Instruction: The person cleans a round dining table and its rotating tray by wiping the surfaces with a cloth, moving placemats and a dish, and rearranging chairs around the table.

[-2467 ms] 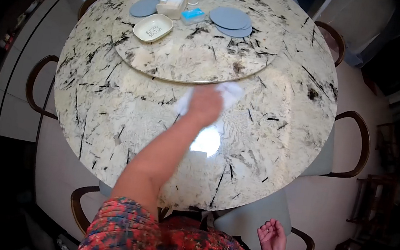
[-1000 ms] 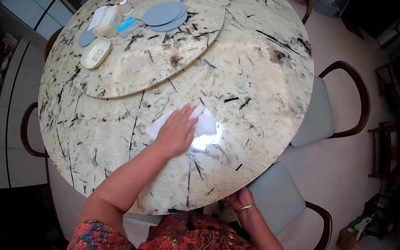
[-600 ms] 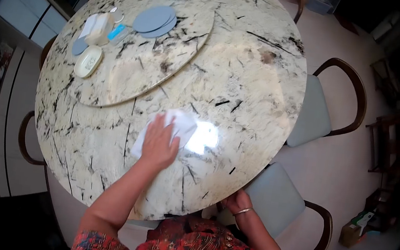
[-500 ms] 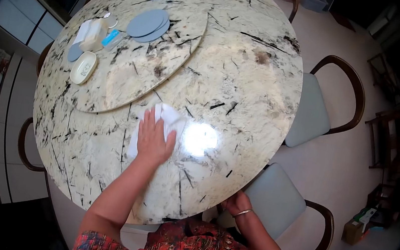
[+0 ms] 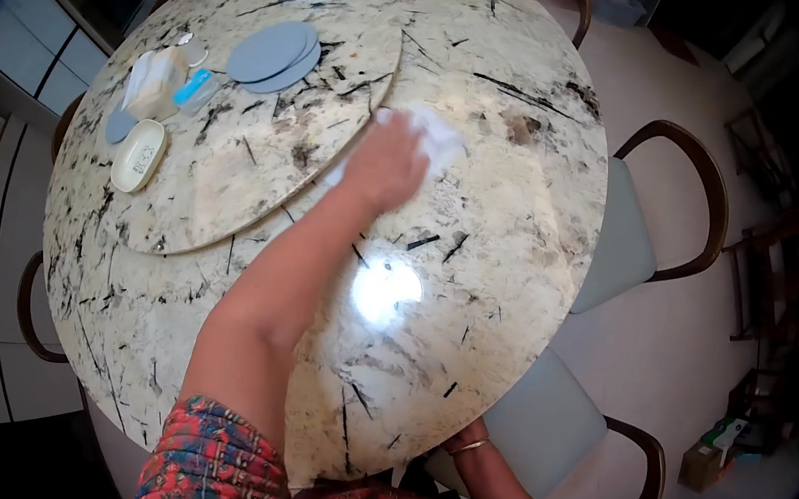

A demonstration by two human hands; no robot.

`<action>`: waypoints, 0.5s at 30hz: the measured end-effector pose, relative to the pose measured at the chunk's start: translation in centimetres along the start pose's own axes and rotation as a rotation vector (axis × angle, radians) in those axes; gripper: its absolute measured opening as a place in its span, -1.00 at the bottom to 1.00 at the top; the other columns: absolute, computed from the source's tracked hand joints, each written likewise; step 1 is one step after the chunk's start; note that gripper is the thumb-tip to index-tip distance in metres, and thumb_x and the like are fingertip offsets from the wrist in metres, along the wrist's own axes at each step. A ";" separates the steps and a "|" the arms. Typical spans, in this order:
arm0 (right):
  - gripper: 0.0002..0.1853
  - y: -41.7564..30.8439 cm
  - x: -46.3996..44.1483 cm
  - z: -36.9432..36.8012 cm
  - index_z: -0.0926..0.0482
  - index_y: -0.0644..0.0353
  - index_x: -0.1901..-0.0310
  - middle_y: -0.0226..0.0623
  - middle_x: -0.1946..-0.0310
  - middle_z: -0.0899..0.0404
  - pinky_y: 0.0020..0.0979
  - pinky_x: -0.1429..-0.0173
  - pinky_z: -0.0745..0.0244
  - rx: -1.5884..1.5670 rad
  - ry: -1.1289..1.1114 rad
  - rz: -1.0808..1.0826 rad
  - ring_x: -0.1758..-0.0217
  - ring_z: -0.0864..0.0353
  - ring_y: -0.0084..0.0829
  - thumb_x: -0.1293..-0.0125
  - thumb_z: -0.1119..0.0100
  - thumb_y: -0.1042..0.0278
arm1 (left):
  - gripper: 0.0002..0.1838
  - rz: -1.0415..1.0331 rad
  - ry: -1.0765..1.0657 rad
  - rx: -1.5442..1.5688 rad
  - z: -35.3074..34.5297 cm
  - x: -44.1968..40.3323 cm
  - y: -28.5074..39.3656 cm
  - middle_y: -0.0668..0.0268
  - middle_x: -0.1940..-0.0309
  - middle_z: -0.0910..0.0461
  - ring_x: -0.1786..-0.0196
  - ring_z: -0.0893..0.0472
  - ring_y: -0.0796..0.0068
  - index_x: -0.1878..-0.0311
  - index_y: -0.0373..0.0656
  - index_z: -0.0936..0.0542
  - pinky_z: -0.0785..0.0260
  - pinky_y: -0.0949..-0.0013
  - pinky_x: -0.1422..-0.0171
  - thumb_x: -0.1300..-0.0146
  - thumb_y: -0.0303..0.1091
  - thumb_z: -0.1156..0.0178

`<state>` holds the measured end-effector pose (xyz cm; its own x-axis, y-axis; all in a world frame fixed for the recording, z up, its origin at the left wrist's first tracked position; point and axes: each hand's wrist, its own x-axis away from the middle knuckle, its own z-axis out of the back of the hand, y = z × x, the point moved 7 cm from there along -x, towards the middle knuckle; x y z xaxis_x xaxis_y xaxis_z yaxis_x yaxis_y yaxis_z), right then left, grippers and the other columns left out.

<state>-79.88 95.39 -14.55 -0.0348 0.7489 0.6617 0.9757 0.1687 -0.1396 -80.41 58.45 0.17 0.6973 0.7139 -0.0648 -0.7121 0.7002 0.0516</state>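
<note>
My left hand [image 5: 389, 165], slightly blurred, presses a white cloth [image 5: 442, 144] against the stone-patterned round table [image 5: 485, 210]. The hand is closed on the cloth, whose edges stick out past the fingers on both sides. Beside it runs the curved rim of the raised turntable [image 5: 272, 147]. Down at the near right table edge is my right hand [image 5: 468, 435], with a bracelet at its wrist. Its fingers are hidden by the tabletop, so what they do cannot be seen.
On the turntable lie grey round mats [image 5: 272, 53], a pale oval dish [image 5: 139, 157], a tissue pack [image 5: 155, 81] and a blue-and-clear small item [image 5: 194, 89]. Chairs with grey seats [image 5: 540, 409] and curved wooden backs [image 5: 706, 179] surround the table. A cardboard box [image 5: 700, 466] stands at the right.
My left hand has slid the cloth forward and to the right, from the near part of the table to beside the turntable's right rim. My right hand stays at the table edge.
</note>
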 end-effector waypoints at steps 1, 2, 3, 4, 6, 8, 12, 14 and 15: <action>-0.53 -0.3 -0.2 -0.9 -0.40 0.18 -0.23 -0.24 -0.18 -0.50 -0.15 -0.21 -0.48 -0.037 -0.011 0.006 -0.17 -0.51 -0.24 -0.40 -0.03 0.08 | -0.39 -0.095 -0.042 0.073 -0.4 1.0 1.4 0.00 -0.46 -0.04 -0.49 -0.12 0.10 -0.43 -0.19 -0.16 0.06 0.20 -0.56 -0.44 -0.04 0.30; -0.52 -0.4 -0.3 -1.5 -0.40 0.18 -0.23 -0.24 -0.18 -0.49 -0.15 -0.21 -0.47 -0.073 -0.021 0.009 -0.17 -0.51 -0.24 -0.40 -0.03 0.08 | -0.42 -0.189 -0.086 0.147 -0.6 2.9 3.4 -0.02 -0.48 0.02 -0.49 -0.10 0.10 -0.44 -0.14 -0.16 0.06 0.18 -0.56 -0.45 -0.06 0.31; -0.52 -0.4 -0.2 -2.1 -0.40 0.19 -0.23 -0.23 -0.18 -0.49 -0.15 -0.22 -0.47 -0.110 -0.031 0.009 -0.17 -0.51 -0.24 -0.40 -0.03 0.08 | -0.43 -0.130 -0.196 0.305 -1.0 4.7 4.9 -0.02 -0.48 0.02 -0.50 -0.08 0.12 -0.43 -0.10 -0.19 0.11 0.20 -0.57 -0.45 -0.06 0.29; -0.51 -0.5 -0.4 -2.7 -0.39 0.19 -0.24 -0.23 -0.19 -0.49 -0.15 -0.22 -0.46 -0.144 -0.047 0.009 -0.18 -0.50 -0.23 -0.40 -0.02 0.07 | -0.45 -0.069 -0.300 0.461 -1.4 6.8 6.1 -0.03 -0.48 0.03 -0.52 -0.05 0.13 -0.42 -0.05 -0.22 0.15 0.23 -0.59 -0.45 -0.07 0.28; -0.51 -0.4 -0.4 -2.4 -0.39 0.20 -0.24 -0.23 -0.18 -0.49 -0.15 -0.23 -0.46 -0.087 -0.037 0.001 -0.18 -0.50 -0.23 -0.40 -0.01 0.08 | -0.53 -0.414 0.006 0.415 -1.3 11.5 7.6 -0.01 -0.33 -0.31 -0.38 -0.31 0.12 -0.28 -0.06 -0.43 -0.08 0.21 -0.50 -0.46 -0.07 0.23; -0.52 -0.7 -0.1 -0.6 -0.39 0.21 -0.24 -0.22 -0.18 -0.49 -0.14 -0.24 -0.44 0.017 0.006 -0.001 -0.19 -0.49 -0.21 -0.41 0.01 0.08 | -0.58 -0.146 -0.117 0.755 0.5 11.9 5.0 0.03 -0.17 -0.43 -0.23 -0.42 0.16 -0.14 -0.11 -0.49 -0.22 0.20 -0.38 -0.46 -0.08 0.21; -0.54 -2.7 1.5 3.2 -0.40 0.24 -0.21 -0.19 -0.14 -0.51 -0.13 -0.23 -0.45 0.091 0.132 0.035 -0.17 -0.51 -0.20 -0.42 0.03 0.12 | -0.61 0.311 0.505 1.395 5.2 8.4 -5.0 0.15 0.25 -0.57 0.22 -0.57 0.42 0.18 -0.30 -0.51 -0.45 0.41 0.19 -0.49 -0.16 0.17; -0.57 -4.6 3.1 4.9 -0.42 0.25 -0.19 -0.17 -0.11 -0.53 -0.13 -0.20 -0.48 0.072 0.205 0.062 -0.13 -0.53 -0.19 -0.41 0.03 0.15 | -0.68 0.179 0.662 0.606 8.9 6.5 -8.5 0.04 0.16 -0.56 0.11 -0.59 0.16 0.04 -0.26 -0.54 -0.43 0.24 0.01 -0.46 -0.21 0.09; -0.63 -6.1 3.9 5.7 -0.46 0.25 -0.11 -0.18 0.01 -0.58 -0.12 -0.13 -0.51 0.036 0.218 0.120 -0.04 -0.57 -0.20 -0.40 0.02 0.19 | -0.68 0.171 0.531 0.577 7.6 5.3 -9.8 -0.01 -0.06 -0.51 -0.13 -0.49 0.00 -0.10 -0.20 -0.49 -0.33 0.13 -0.22 -0.42 -0.26 0.06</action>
<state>-87.18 100.90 -15.34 0.1317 0.6095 0.7818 0.9616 0.1130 -0.2501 -69.10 55.48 6.92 0.3471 0.8131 -0.4674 -0.5491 0.5802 0.6015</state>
